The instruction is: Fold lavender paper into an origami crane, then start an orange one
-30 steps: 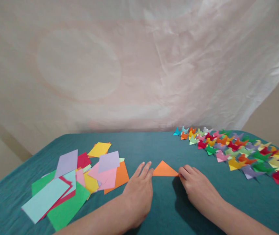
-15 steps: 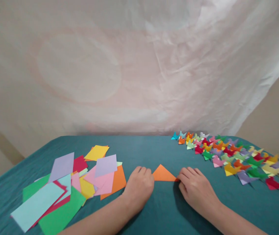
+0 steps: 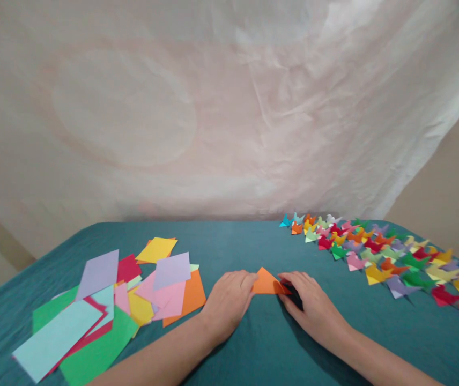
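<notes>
A piece of orange paper (image 3: pixel 265 282), folded into a triangle with its peak pointing away from me, lies on the green cloth in front of me. At its left corner, my left hand (image 3: pixel 230 300) presses with the fingers together, hiding that tip. My right hand (image 3: pixel 312 301) is at the right corner, its thumb below and its fingertips above, pinching the paper there. A small darker orange flap shows between the right fingertips and thumb.
Loose sheets of coloured paper (image 3: pixel 111 321) overlap on the left of the green tablecloth (image 3: pixel 229 241). Several rows of small folded paper birds (image 3: pixel 374 273) stand on the right. A pale sheet (image 3: pixel 221 107) hangs behind the table.
My right hand has shifted left and inward over the triangle's right corner, with thumb and fingers spread further. My left fingers have straightened against the left corner. The view has shifted slightly.
</notes>
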A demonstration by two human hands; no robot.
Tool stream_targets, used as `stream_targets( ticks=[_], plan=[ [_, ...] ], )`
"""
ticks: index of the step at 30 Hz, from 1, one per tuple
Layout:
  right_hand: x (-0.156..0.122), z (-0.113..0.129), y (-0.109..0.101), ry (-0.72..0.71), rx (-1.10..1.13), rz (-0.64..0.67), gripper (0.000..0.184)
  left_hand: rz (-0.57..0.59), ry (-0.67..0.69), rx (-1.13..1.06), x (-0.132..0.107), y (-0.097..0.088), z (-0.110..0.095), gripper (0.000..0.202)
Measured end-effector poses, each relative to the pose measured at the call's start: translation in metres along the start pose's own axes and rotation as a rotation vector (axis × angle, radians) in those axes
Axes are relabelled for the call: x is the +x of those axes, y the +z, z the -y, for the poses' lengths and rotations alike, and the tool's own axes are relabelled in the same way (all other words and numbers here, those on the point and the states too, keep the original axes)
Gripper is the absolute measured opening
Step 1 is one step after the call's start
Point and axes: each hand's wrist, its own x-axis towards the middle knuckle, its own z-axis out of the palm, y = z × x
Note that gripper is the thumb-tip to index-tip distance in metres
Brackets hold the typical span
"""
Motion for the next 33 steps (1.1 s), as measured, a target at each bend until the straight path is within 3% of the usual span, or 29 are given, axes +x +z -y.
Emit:
stream_targets(
  ticks=[9, 18, 23, 26, 33],
  plan=[
    [0.001, 0.005, -0.001, -0.027, 0.095, 0.017, 0.019, -0.028, -0.026, -0.163, -0.002, 0.003, 0.006, 0.03],
    [-0.002, 0.001, 0.004, -0.002, 0.167, -0.037, 0.036, -0.043, -0.056, -0.386, -0.001, -0.006, 0.001, 0.043],
    [-0.002, 0.007, 0.0, 0.037, 0.262, -0.048, 0.028, -0.089, -0.044, -0.522, -0.001, -0.003, -0.001, 0.053],
    [0.0, 0.012, -0.006, -0.025, 0.287, -0.026, 0.014, -0.103, -0.02, -0.541, -0.001, -0.003, -0.001, 0.049],
    [0.002, 0.014, -0.014, -0.129, 0.197, -0.167, 0.018, -0.132, -0.031, -0.36, 0.001, -0.007, 0.002, 0.017]
  ],
)
